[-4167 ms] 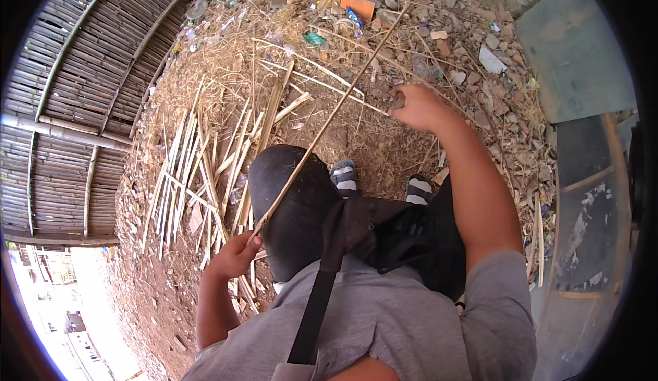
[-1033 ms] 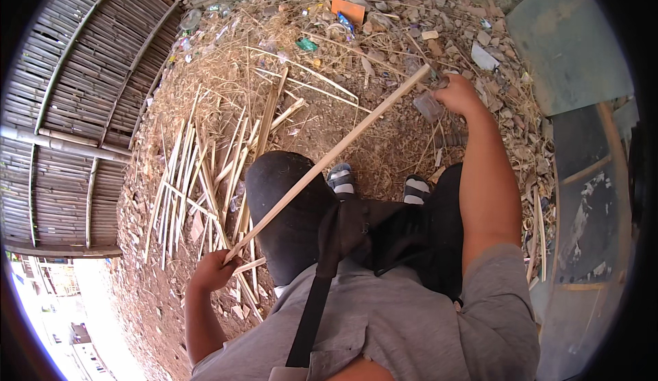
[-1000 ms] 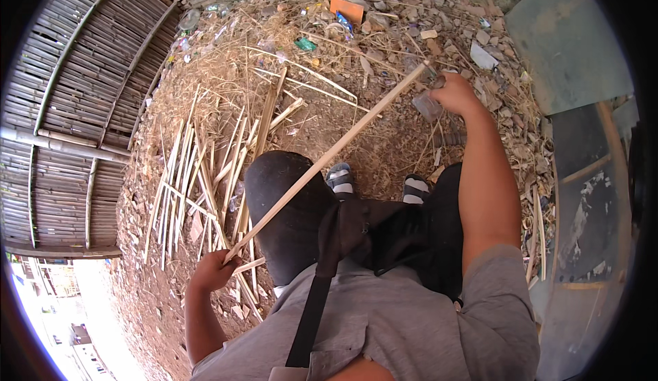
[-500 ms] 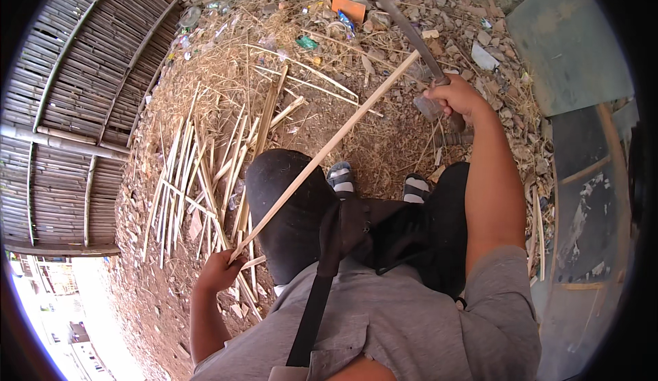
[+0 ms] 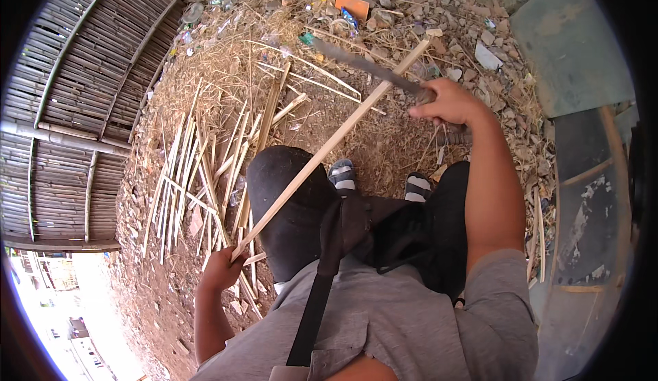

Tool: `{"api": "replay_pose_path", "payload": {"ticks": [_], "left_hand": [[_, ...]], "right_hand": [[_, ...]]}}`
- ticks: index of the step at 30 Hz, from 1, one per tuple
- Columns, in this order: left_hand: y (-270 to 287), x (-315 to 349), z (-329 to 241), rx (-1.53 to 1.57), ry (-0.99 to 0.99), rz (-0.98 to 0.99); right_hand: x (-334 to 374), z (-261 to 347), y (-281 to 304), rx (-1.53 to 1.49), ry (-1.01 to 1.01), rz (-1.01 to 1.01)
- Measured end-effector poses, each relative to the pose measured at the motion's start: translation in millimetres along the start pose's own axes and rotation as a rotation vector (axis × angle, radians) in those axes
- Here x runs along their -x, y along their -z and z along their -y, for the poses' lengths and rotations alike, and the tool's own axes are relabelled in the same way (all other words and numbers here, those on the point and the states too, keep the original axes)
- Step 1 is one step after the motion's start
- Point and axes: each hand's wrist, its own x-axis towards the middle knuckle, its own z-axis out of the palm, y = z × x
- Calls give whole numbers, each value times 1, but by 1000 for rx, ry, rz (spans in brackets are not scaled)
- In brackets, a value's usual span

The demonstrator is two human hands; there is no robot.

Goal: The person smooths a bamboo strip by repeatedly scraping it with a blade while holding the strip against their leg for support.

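My left hand (image 5: pixel 223 270) is closed round the near end of a long pale wooden strip (image 5: pixel 321 153). The strip slants up and away to the right, passing over my black-clad left knee (image 5: pixel 284 168). My right hand (image 5: pixel 449 101) grips the handle of a machete (image 5: pixel 356 62) with a long dark blade. Toward the strip's far end the blade crosses it, pointing up and left; whether the edge is cutting into the wood I cannot tell. Left of my knee, a loose pile of similar strips (image 5: pixel 179 175) lies on the ground.
A bamboo-slat wall (image 5: pixel 82 79) rises on the left. Rubble (image 5: pixel 473 45), dry straw and litter cover the ground ahead, with an orange piece (image 5: pixel 352 6) among them. Greenish and dark panels (image 5: pixel 572 45) stand on the right. My sandalled feet (image 5: pixel 343 174) are just ahead of me.
The machete has swung left and down, from pointing up beside the strip's far end to lying across it. The strip's far end has shifted slightly up and right; my left hand stays in place.
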Motion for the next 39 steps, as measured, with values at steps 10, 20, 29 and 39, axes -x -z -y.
{"api": "replay_pose_path", "payload": {"ticks": [10, 20, 29, 39], "left_hand": [[-29, -11, 27, 99, -95, -52], [-17, 1, 4, 118, -36, -42], [-29, -7, 12, 100, -50, -28], [-27, -7, 17, 110, -58, -41]], "right_hand": [[-1, -11, 14, 44, -9, -150], [-8, -21, 7, 172, 128, -127], [-17, -33, 0, -355, 76, -47], [-13, -1, -26, 14, 171, 224]]}}
